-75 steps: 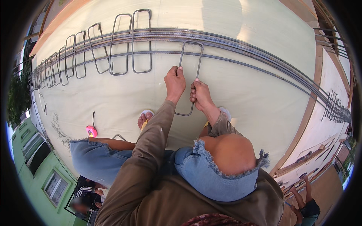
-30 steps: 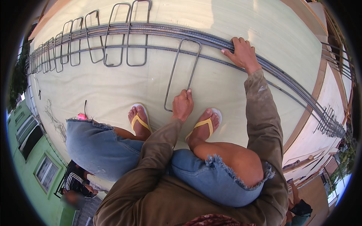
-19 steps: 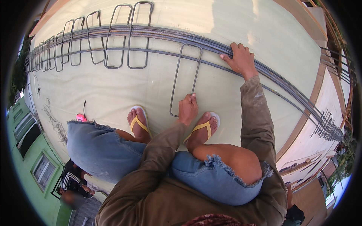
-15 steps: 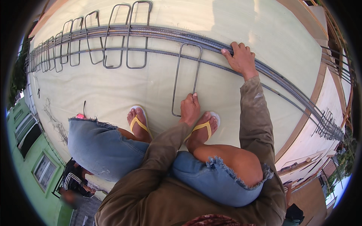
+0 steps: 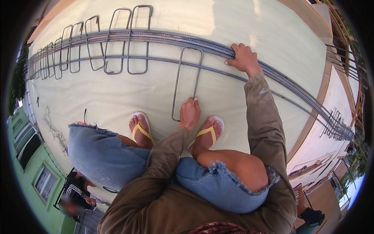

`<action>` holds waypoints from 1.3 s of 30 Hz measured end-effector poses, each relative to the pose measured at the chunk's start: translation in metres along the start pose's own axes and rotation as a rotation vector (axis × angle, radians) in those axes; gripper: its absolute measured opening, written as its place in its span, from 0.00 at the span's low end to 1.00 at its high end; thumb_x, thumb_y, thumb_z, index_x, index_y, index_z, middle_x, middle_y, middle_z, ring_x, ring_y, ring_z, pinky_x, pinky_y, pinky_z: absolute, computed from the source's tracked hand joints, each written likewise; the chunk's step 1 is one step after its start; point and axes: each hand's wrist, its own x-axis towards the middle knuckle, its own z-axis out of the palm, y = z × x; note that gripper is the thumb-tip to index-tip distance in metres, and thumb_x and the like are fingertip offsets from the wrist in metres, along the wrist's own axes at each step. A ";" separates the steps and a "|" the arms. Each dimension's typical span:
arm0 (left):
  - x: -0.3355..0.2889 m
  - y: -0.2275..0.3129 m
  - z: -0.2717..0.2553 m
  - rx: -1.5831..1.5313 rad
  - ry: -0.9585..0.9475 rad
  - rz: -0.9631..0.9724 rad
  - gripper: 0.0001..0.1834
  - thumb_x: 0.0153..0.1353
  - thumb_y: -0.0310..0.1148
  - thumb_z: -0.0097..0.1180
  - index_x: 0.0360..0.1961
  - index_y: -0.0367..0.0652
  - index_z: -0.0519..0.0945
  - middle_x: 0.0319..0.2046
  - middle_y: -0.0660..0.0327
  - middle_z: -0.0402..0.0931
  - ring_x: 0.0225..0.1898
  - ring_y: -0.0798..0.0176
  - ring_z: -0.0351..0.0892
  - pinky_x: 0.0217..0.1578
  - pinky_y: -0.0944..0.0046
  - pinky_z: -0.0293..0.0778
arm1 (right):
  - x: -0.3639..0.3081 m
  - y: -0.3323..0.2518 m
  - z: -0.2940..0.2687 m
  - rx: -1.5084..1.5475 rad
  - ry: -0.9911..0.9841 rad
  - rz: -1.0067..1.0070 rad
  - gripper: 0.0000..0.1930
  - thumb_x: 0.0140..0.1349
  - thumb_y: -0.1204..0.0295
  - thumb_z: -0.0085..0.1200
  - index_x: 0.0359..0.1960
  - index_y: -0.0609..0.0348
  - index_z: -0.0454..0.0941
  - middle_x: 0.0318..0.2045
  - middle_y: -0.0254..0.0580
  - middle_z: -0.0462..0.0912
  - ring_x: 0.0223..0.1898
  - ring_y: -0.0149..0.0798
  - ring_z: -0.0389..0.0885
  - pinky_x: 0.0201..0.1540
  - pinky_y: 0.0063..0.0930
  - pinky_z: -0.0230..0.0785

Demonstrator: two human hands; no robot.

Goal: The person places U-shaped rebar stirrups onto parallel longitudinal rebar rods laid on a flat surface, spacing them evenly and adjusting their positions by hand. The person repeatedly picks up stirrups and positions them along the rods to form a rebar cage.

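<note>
My left hand [image 5: 189, 114] is closed on the lower part of a rectangular steel rebar stirrup [image 5: 176, 84]. The stirrup's upper part crosses a single rebar [image 5: 222, 72], and its top end lies just below the rebar bundle [image 5: 288, 85]. Farther up and to the right, my right hand [image 5: 245, 59] grips that bundle of long ribbed bars, its fingers over the top and its thumb at the near side. Several more stirrups [image 5: 129, 58] hang around the bars to the left. The fingertips under the bundle are hidden.
The bars run over a pale sheeted surface [image 5: 156, 91]. Another stirrup cluster [image 5: 339, 126] sits at their right end. My feet in yellow-strapped flip-flops [image 5: 140, 128] stand close to the stirrup. A person [image 5: 76, 191] is at lower left, beside a green building [image 5: 43, 156].
My left hand has shifted slightly left with the stirrup. My right hand stays at the bundle, its thumb now lower at the near side. The whole view has shifted a little.
</note>
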 end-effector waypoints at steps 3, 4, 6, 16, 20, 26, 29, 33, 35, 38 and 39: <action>0.001 0.001 -0.004 0.003 -0.036 0.012 0.21 0.76 0.42 0.43 0.32 0.35 0.74 0.24 0.36 0.78 0.31 0.26 0.78 0.33 0.34 0.71 | 0.004 0.003 -0.002 -0.034 -0.013 -0.055 0.21 0.57 0.64 0.65 0.52 0.54 0.76 0.49 0.43 0.80 0.56 0.52 0.76 0.56 0.62 0.68; 0.001 0.001 -0.006 0.001 -0.030 0.026 0.21 0.76 0.42 0.43 0.32 0.35 0.74 0.25 0.36 0.78 0.31 0.25 0.78 0.33 0.34 0.71 | 0.006 0.004 -0.004 -0.042 -0.022 -0.065 0.20 0.57 0.65 0.65 0.51 0.54 0.76 0.48 0.43 0.81 0.55 0.52 0.77 0.55 0.62 0.69; 0.001 0.001 -0.008 0.009 -0.053 0.011 0.21 0.76 0.42 0.42 0.32 0.34 0.74 0.25 0.36 0.78 0.31 0.25 0.78 0.33 0.34 0.71 | 0.009 0.004 -0.005 -0.062 -0.068 -0.079 0.18 0.57 0.67 0.64 0.48 0.55 0.75 0.47 0.42 0.81 0.54 0.52 0.78 0.53 0.62 0.71; 0.001 -0.004 -0.008 -0.116 -0.030 0.018 0.23 0.76 0.41 0.43 0.30 0.32 0.74 0.22 0.36 0.77 0.29 0.26 0.77 0.30 0.36 0.69 | -0.008 -0.005 0.004 -0.098 0.052 -0.057 0.17 0.57 0.68 0.65 0.47 0.54 0.75 0.46 0.39 0.81 0.52 0.51 0.79 0.51 0.63 0.72; 0.003 0.003 -0.003 -0.162 -0.009 0.028 0.22 0.76 0.38 0.44 0.27 0.30 0.74 0.20 0.36 0.74 0.26 0.27 0.76 0.27 0.38 0.67 | -0.010 -0.008 0.006 -0.105 0.076 -0.052 0.18 0.56 0.68 0.66 0.46 0.54 0.74 0.45 0.40 0.80 0.50 0.51 0.79 0.50 0.63 0.73; 0.005 -0.003 0.000 -0.076 -0.005 0.021 0.23 0.76 0.42 0.43 0.30 0.33 0.74 0.22 0.37 0.78 0.29 0.27 0.78 0.31 0.36 0.71 | -0.012 -0.008 0.008 -0.069 0.106 -0.036 0.15 0.57 0.71 0.64 0.46 0.54 0.76 0.44 0.40 0.81 0.51 0.51 0.79 0.51 0.65 0.71; 0.006 -0.006 0.004 -0.073 0.023 0.045 0.22 0.76 0.42 0.44 0.29 0.34 0.74 0.22 0.37 0.78 0.28 0.28 0.78 0.30 0.36 0.71 | -0.012 -0.008 0.007 -0.062 0.093 -0.034 0.15 0.57 0.72 0.63 0.46 0.54 0.76 0.44 0.41 0.81 0.51 0.52 0.79 0.52 0.66 0.70; 0.007 -0.007 0.005 -0.035 0.038 0.046 0.22 0.75 0.42 0.45 0.28 0.35 0.73 0.21 0.38 0.78 0.27 0.29 0.78 0.29 0.36 0.71 | -0.012 -0.011 0.006 -0.072 0.082 -0.023 0.15 0.57 0.72 0.62 0.47 0.54 0.76 0.44 0.42 0.81 0.52 0.52 0.78 0.52 0.67 0.70; 0.008 -0.005 0.005 -0.050 0.080 0.067 0.21 0.75 0.39 0.46 0.27 0.33 0.74 0.20 0.37 0.76 0.26 0.28 0.77 0.27 0.37 0.69 | -0.011 -0.010 0.005 -0.091 0.095 -0.040 0.14 0.59 0.70 0.62 0.46 0.54 0.76 0.44 0.42 0.81 0.51 0.52 0.79 0.52 0.67 0.70; 0.007 -0.002 0.005 -0.078 0.106 0.082 0.21 0.74 0.38 0.47 0.27 0.32 0.74 0.20 0.37 0.76 0.25 0.29 0.77 0.27 0.37 0.69 | -0.007 -0.002 0.001 -0.058 0.039 -0.081 0.15 0.62 0.66 0.62 0.48 0.55 0.76 0.44 0.41 0.82 0.51 0.53 0.79 0.52 0.68 0.70; 0.005 -0.001 0.005 -0.085 0.090 0.073 0.21 0.74 0.38 0.47 0.28 0.32 0.75 0.20 0.37 0.76 0.26 0.29 0.77 0.28 0.37 0.69 | -0.005 0.002 0.000 -0.041 0.000 -0.096 0.16 0.63 0.65 0.62 0.49 0.55 0.76 0.45 0.41 0.82 0.51 0.53 0.79 0.52 0.69 0.69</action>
